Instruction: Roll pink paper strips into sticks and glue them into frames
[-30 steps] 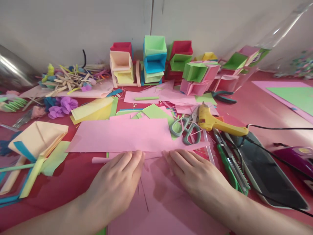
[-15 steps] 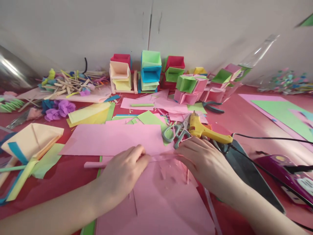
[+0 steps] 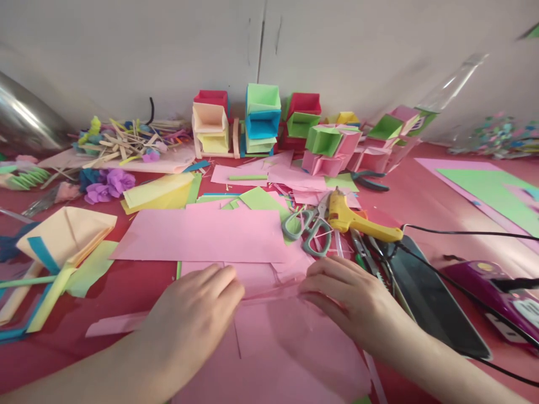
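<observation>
A narrow pink paper strip (image 3: 269, 293) runs between my hands above a large pink sheet (image 3: 269, 348). Its flat left end sticks out past my left hand (image 3: 196, 317), whose fingers are curled closed on the strip. My right hand (image 3: 347, 294) pinches the strip's other part, the fingertips partly hidden. Just beyond lies a pink paper rectangle (image 3: 197, 235). Grey-handled scissors (image 3: 309, 227) and a yellow glue gun (image 3: 357, 219) rest past my right hand.
Folded paper boxes (image 3: 263, 123) line the wall. At left are wooden sticks (image 3: 126, 140), purple paper flowers (image 3: 112, 185) and a cream paper piece (image 3: 67, 233). To the right lie pliers (image 3: 370, 180), a dark phone-like slab (image 3: 438, 303), a purple device (image 3: 492, 297) and cords.
Both hands have come nearer to me with the pink strip. My left hand has also shifted left, and the strip's left end now reaches farther left.
</observation>
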{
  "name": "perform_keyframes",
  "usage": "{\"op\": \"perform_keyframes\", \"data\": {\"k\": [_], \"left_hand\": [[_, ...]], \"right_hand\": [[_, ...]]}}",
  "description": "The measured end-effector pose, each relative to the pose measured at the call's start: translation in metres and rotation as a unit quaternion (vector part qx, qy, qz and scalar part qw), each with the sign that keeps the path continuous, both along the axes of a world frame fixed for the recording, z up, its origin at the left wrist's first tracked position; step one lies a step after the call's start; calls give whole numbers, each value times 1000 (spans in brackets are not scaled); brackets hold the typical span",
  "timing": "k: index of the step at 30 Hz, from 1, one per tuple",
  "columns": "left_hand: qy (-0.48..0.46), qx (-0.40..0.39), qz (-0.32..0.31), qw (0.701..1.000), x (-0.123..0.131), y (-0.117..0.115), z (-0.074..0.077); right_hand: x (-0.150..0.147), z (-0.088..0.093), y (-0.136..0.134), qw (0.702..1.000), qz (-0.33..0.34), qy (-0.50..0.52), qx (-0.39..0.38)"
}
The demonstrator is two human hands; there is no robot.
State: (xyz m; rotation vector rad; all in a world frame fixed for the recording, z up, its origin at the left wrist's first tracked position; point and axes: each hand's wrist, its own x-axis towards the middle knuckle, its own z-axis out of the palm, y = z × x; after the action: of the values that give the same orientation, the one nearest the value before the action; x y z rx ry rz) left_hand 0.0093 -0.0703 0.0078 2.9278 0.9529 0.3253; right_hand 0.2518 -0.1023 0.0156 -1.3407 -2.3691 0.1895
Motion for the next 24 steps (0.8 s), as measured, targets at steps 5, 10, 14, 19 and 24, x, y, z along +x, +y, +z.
{"op": "perform_keyframes", "data": {"k": [5, 10, 14, 19, 24], "left_hand": [[-32, -108, -12, 994, 19, 2, 1], [-84, -87, -12, 993, 29, 0, -6], [-84, -17, -26, 996, 32, -3, -6], [-69, 27, -31, 997, 34, -5, -4], [-81, 1, 4, 997, 35, -4, -8]], "right_hand": [[2, -5, 0, 1000, 13, 4, 23], [0, -8, -4, 997, 32, -38, 67], [-2, -10, -8, 994, 46, -63, 76], [-9, -13, -10, 989, 24, -111, 96], [-3, -11, -8, 993, -20, -91, 74]]}}
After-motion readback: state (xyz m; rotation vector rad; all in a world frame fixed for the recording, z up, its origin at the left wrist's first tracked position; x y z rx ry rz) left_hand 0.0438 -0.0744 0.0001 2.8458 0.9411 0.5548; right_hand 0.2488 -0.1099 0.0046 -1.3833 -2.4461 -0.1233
